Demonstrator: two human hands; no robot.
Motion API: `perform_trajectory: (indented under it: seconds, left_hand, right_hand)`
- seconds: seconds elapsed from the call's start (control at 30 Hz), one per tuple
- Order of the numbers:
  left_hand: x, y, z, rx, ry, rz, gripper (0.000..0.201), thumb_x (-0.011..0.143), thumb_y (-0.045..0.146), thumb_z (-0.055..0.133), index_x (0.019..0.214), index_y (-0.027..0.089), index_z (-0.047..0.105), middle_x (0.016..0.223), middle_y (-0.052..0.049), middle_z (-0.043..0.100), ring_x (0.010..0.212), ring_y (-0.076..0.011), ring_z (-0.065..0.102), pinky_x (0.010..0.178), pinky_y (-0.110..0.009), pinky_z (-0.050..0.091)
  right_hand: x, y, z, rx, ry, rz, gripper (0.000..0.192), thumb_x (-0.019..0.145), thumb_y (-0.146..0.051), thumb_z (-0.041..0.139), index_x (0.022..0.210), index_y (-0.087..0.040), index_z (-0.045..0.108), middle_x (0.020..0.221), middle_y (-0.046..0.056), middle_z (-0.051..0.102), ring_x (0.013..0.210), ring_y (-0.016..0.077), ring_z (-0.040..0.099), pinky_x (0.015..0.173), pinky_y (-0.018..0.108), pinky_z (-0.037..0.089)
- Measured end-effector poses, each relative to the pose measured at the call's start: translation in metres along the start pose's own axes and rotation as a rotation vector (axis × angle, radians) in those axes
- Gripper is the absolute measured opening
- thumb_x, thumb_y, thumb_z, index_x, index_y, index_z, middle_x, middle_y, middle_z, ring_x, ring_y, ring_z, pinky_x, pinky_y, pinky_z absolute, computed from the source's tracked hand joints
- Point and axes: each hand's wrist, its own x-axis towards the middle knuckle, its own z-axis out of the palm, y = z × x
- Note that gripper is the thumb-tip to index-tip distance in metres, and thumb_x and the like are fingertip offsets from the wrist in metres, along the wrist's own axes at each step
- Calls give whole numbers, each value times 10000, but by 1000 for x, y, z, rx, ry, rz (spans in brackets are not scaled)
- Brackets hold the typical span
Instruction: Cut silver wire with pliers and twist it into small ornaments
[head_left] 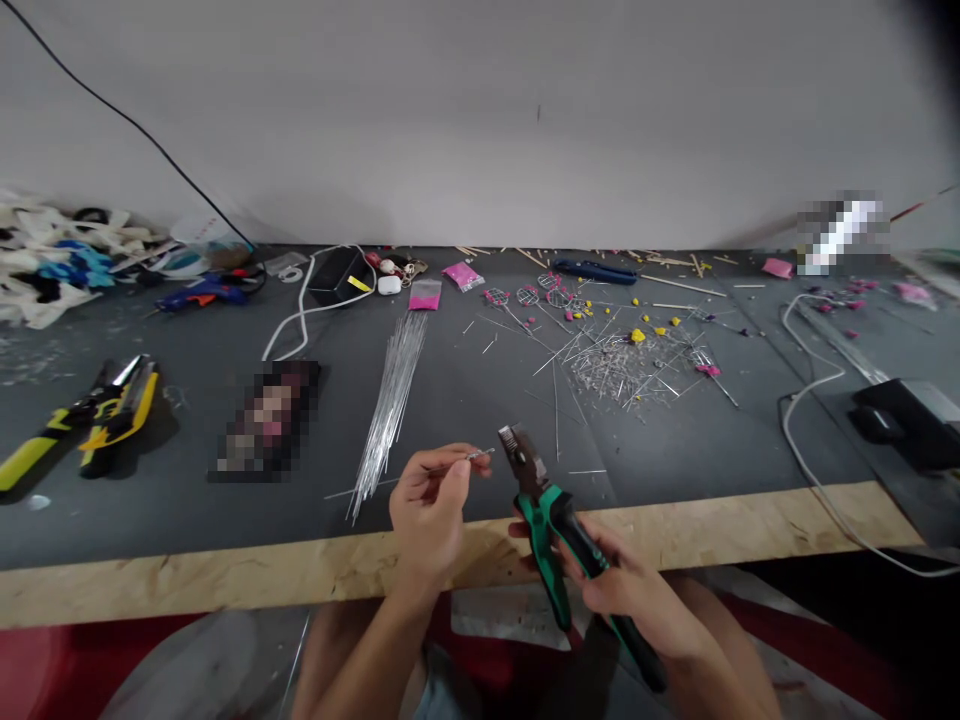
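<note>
Near the table's front edge, my left hand point(433, 510) is closed, pinching a thin metal wire point(480, 455) between thumb and fingers. One end of it sticks out to the right, and a length trails left toward a bundle of straight silver wires point(390, 400). My right hand point(630, 580) grips green-and-black pliers point(559, 535) by the handles. Their dark jaws point(523, 455) point up and left, just right of the wire's end and apart from it. Whether the jaws are parted is hard to see.
Clipped wire bits point(626, 370) and small yellow pieces lie in a pile behind the pliers. Yellow-handled tools point(120, 420) and a glue gun point(202, 292) are at left. Pink packets point(425, 295) sit at the back. A white cable point(791, 400) runs over the front edge at right.
</note>
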Motion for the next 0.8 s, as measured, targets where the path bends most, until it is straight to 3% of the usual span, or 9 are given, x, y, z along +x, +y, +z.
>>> perform_trajectory:
  seconds: [0.1,0.2,0.3,0.43,0.5,0.57,0.7,0.73,0.8]
  left_hand:
    - [4,3,0,-101,-26,-90,54,747,175,654,710,168,616,763,-24,674,666,-146,658,562,-256,551]
    - [6,5,0,-170,-66,-144,57,735,162,658,698,168,615,746,-21,676,649,-141,656,540,-242,541]
    - [5,7,-1,-191,-114,-151,66,721,144,669,696,171,614,745,-17,672,668,-144,657,555,-249,540]
    - [1,6,-5,-125,-179,-83,68,735,136,661,728,189,620,780,-15,670,663,-137,654,586,-268,548]
    - [-1,5,-7,-79,-197,-59,63,743,144,656,738,193,617,791,-22,668,656,-136,648,603,-290,554]
    - [-2,3,-9,-38,-197,-48,59,745,157,656,740,189,607,794,-29,664,661,-142,644,614,-311,559]
    - [-4,1,-12,0,-223,-74,57,756,187,651,737,172,600,785,-39,661,659,-150,648,597,-314,564]
    - [-4,1,-12,5,-236,-92,57,760,189,647,733,166,602,782,-41,661,654,-150,650,591,-307,564]
    - [-5,2,-11,22,-265,-137,60,762,183,643,724,155,607,776,-42,662,642,-145,652,588,-293,564]
  right_hand:
    - [6,-1,-2,-125,164,-38,385,694,-290,621,1072,-223,600,1036,65,614,887,211,576,802,343,444]
    - [18,-6,-13,-566,405,-148,55,716,-212,548,760,-193,576,1106,73,563,962,221,540,833,335,412]
    - [36,-11,-35,-896,543,-193,49,714,-223,524,677,-194,513,1148,90,519,1038,254,502,857,360,385]
    - [59,-9,-66,-1114,585,-182,100,687,-233,534,617,-197,472,1026,96,553,952,251,521,796,352,394]
    - [67,-7,-75,-1173,585,-171,115,675,-225,552,598,-195,472,1005,108,564,914,247,534,790,357,396]
    - [70,-5,-79,-1211,590,-177,68,667,-225,589,655,-180,539,1081,138,564,1016,285,511,859,399,376]
    - [64,-8,-71,-1136,689,-250,317,676,-245,646,988,-204,618,1291,122,495,1205,326,396,960,503,297]
    - [62,-10,-66,-1065,675,-287,338,697,-263,643,1031,-224,612,1295,103,499,1194,309,414,952,492,318]
    - [56,-12,-53,-852,520,-344,295,764,-303,605,1052,-235,610,1193,79,571,1070,241,521,877,401,409]
